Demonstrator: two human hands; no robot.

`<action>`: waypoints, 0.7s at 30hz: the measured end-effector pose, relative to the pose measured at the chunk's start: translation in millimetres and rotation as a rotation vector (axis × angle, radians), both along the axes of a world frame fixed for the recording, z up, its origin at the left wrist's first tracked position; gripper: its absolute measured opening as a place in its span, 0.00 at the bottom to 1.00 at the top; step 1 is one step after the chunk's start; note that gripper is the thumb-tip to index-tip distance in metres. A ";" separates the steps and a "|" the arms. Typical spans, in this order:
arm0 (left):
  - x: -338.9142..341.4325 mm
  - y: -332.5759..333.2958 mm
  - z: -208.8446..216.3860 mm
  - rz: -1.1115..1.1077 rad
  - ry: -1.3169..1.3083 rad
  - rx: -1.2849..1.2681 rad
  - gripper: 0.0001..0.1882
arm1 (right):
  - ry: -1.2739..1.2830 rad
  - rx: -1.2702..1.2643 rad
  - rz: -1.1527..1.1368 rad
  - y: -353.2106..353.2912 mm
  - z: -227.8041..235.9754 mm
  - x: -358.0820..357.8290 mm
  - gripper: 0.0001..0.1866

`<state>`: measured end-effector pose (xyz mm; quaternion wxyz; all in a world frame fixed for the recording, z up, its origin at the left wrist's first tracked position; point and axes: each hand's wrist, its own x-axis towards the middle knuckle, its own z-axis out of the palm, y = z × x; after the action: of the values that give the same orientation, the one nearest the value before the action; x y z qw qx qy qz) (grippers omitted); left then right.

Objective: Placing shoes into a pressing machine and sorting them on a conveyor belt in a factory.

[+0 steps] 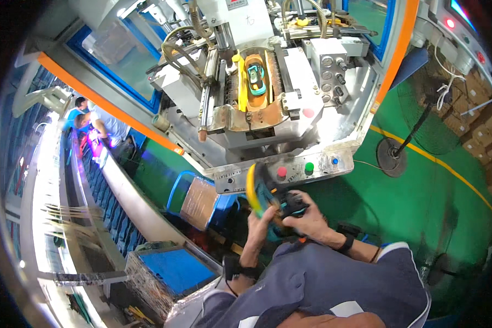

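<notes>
I hold a dark shoe (264, 187) with teal parts and a yellow sole in front of my body, tilted so the sole faces left. My left hand (258, 228) grips its lower left side, thumb up against the sole edge. Around the black and teal part at its right, my right hand (313, 221) is closed. Beyond my hands stands a press machine (279, 134). In its orange-brown bed lies a teal and black shoe-shaped piece (255, 79), with a yellow strip (242, 85) along its left. Neither hand touches the machine.
On the machine's front panel (333, 164) are red, green and blue buttons. A blue-framed stool (199, 202) stands left of it, and a conveyor (123, 188) runs along the left. Two people (106, 123) are at the far left. A fan (429, 117) stands at right.
</notes>
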<state>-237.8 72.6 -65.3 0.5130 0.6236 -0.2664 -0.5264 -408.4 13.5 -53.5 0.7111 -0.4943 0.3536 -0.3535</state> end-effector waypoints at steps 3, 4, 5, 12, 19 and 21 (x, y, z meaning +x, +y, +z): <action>-46.9 -52.5 28.2 -0.229 -0.033 -0.022 0.28 | 0.030 -0.090 -0.237 -34.1 -3.1 -45.8 0.40; -56.0 -67.7 33.4 -0.334 -0.187 -0.105 0.35 | 0.008 -0.079 -0.280 -43.9 1.7 -61.1 0.39; -63.7 -81.4 34.8 -0.397 -0.162 -0.166 0.37 | -0.001 -0.073 -0.314 -54.8 1.9 -75.8 0.39; -2.6 -265.2 48.1 -0.332 -0.543 -0.395 0.18 | -0.107 -0.047 -0.656 -119.4 23.1 -125.5 0.33; 127.5 -485.0 -33.1 0.067 -0.594 -0.182 0.32 | 0.050 -0.265 -0.894 -180.6 53.9 -89.4 0.32; 129.6 -520.6 -48.4 0.056 -0.877 -0.036 0.33 | 0.155 -0.301 -0.974 -198.1 60.7 -72.2 0.33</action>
<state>-108.2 -448.0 -113.7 0.3761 0.7861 -0.4510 -0.1928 -480.6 -184.6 7.2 0.3568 -0.3937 0.5396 -0.6530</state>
